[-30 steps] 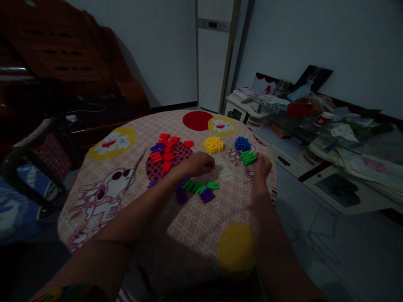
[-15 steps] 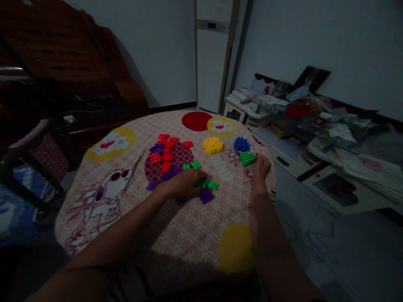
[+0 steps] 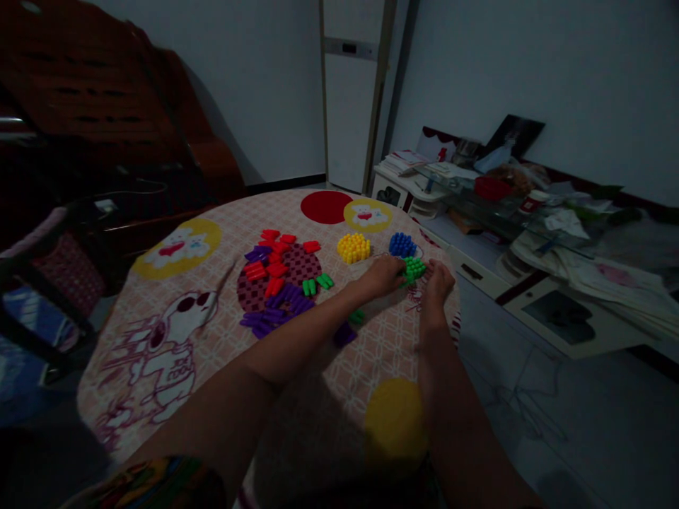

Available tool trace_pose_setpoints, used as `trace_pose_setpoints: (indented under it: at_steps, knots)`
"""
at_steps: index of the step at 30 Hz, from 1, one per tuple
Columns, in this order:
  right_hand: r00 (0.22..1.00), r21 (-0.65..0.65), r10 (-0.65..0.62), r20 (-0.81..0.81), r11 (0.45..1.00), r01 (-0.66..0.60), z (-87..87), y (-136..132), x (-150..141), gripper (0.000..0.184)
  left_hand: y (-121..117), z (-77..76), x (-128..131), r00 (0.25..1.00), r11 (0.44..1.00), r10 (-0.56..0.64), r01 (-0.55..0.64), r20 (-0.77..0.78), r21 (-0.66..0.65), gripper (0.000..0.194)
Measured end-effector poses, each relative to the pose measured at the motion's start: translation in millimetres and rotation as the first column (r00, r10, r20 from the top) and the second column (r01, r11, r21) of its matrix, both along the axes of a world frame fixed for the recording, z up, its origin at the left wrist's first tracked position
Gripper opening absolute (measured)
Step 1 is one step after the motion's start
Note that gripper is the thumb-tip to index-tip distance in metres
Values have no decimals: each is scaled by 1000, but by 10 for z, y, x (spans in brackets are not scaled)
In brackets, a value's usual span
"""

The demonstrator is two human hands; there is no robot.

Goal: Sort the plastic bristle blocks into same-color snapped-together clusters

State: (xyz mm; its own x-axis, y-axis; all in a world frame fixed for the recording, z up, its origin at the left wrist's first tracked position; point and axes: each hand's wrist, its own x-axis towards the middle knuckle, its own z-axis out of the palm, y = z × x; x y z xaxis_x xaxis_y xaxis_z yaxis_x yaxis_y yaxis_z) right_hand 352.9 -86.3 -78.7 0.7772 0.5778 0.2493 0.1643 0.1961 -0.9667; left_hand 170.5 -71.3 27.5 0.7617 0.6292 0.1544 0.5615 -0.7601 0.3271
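A block of upright green plastic pegs (image 3: 414,268) stands at the right side of the round table. My left hand (image 3: 384,276) reaches across to its left edge, fingers pinched together; a green plastic piece seems to be at the fingertips, mostly hidden. On the other side my right hand (image 3: 440,281) rests on the cloth with curled fingers close against the block; what is inside them is hidden. Behind the green block is a blue peg block (image 3: 402,244), and to its left a yellow peg block (image 3: 353,248).
Loose red pieces (image 3: 276,270) and purple pieces (image 3: 289,300) lie left of centre, with a few green pieces (image 3: 309,287) beside them. Partly under my left forearm is another purple piece (image 3: 344,334). A cluttered glass-topped cabinet (image 3: 477,187) stands beyond the table's right edge.
My left hand has moved right and away from the loose green pieces to the green block, and fewer loose green pieces show. My right hand stays beside the block. The view has shifted slightly.
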Motion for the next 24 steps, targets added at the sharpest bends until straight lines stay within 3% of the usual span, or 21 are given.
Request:
trace_pose_setpoints:
  at_steps: [4, 8, 17, 24]
  knots:
    - [993, 55, -26, -117, 998, 32, 51, -13, -47, 37, -93, -63, 340, 1000, 1000, 16, -16, 1, 23, 24]
    - [987, 62, -28, -160, 997, 38, 107, -44, -98, 38, -153, -113, 498, 997, 996, 83, -83, -4, -28, 27]
    - [985, 67, -23, -171, 997, 35, 127, -54, -119, 36, -117, -273, 654, 984, 984, 167, -163, 63, -66, 31]
    - [998, 54, -26, -64, 998, 29, 145, -113, -145, 37, -180, -257, 647, 990, 992, 119, -115, 75, -44, 29]
